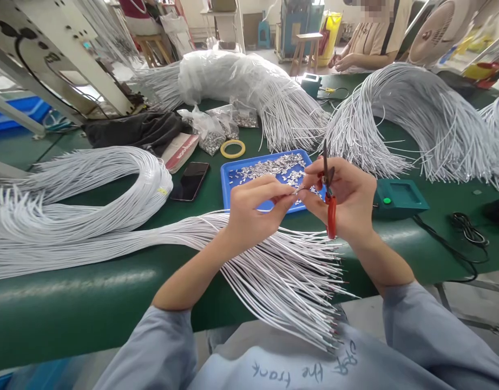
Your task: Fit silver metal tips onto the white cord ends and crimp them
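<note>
My left hand (257, 208) pinches a tiny silvery piece (296, 192) between thumb and fingertips, too small to make out fully. Opposite it, my right hand (350, 197) holds red-handled scissors (331, 216) against the palm, blades pointing up. Its thumb and forefinger meet at the same tiny piece. Just behind both hands lies a blue tray (225, 189) with many small metal terminals (269, 167) scattered in it. Beneath my wrists, a bundle of white wires (282, 265) fans out toward the table's front edge, its tips dark or coppery.
Coiled white wires (148, 200) lie at left, near a phone (190, 181) and yellow tape roll (232, 149). Bigger wire bundles (395, 103) arch behind. A green box with a button (401, 197) and black cables (468, 230) are at right. A person (367, 43) sits across.
</note>
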Demonstrator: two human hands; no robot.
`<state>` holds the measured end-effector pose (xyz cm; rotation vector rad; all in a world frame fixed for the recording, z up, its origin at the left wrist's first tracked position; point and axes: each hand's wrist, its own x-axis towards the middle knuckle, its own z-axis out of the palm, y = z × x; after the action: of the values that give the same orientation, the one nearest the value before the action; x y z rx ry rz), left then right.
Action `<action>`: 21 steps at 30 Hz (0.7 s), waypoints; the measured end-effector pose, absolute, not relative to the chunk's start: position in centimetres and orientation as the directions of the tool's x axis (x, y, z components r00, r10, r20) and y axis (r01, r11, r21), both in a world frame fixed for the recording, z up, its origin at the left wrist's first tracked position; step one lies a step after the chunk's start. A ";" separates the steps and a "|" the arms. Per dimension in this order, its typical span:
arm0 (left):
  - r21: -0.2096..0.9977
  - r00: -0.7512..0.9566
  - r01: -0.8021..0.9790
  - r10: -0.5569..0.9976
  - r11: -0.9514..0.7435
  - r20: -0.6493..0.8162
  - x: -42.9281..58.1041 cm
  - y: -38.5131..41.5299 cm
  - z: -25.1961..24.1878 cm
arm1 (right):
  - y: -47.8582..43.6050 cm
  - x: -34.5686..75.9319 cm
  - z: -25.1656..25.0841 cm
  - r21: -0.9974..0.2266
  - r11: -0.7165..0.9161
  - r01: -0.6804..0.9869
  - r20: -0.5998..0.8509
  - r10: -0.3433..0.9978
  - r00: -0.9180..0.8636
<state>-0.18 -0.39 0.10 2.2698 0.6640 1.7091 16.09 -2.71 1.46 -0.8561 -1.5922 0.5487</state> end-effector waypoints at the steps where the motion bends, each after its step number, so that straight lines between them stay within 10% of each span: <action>1: 0.436 0.221 0.221 0.480 -0.872 0.849 -0.1 -0.4 0.1 | -2.7 16.0 1.5 -0.751 0.622 0.224 0.630 0.775 -0.039; 21: 0.493 0.257 0.245 0.547 -0.834 0.797 -0.2 -1.4 0.3 | -3.0 15.6 0.6 -0.802 0.597 0.016 0.597 0.802 0.006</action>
<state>-0.16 -1.36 0.35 2.2614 0.7342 1.6054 15.56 -3.04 0.57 -0.7408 -1.4478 0.7130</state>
